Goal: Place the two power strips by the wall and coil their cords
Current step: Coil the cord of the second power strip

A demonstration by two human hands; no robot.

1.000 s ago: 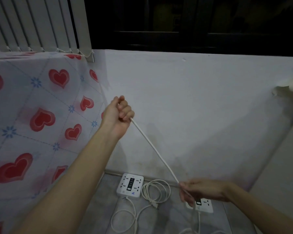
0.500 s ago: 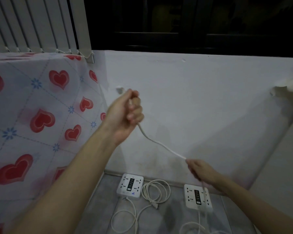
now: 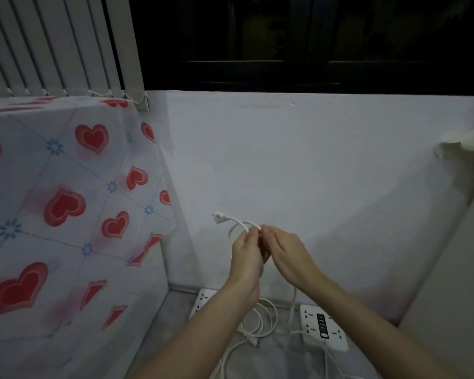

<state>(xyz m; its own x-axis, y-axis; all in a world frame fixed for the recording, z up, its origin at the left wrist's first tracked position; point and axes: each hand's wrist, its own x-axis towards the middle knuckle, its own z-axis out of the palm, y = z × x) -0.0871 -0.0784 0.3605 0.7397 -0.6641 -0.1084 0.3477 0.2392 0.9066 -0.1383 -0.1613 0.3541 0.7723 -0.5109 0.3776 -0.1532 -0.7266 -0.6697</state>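
Change: the left hand point(image 3: 246, 258) and right hand point(image 3: 283, 257) are now meeting in front of the wall point(image 3: 312, 165), where half a second ago they were held well apart with the cord stretched between them; the left hand has come down and the right has risen.
Left hand: its fingers are curling around the white cord point(image 3: 241, 224), gripping it near the plug point(image 3: 219, 216), which is sticking out to the left above the hand.
Right hand: its fingertips are pinching the same cord just beside the left hand, and a length is hanging from under it down to the floor.
Writing: no brand or lettering is showing clearly enough to read on either strip.
Right power strip point(image 3: 323, 326): white, flat, with sockets around a dark central panel, lying on the grey floor point(image 3: 175, 337) close to the foot of the wall.
Left power strip point(image 3: 204, 295): white, mostly hidden behind the left forearm, lying against the foot of the wall near the corner.
Coiled cord point(image 3: 268, 318): white loops are lying on the floor between the two strips.
Heart-print cloth point(image 3: 66, 203): draping down on the left side.
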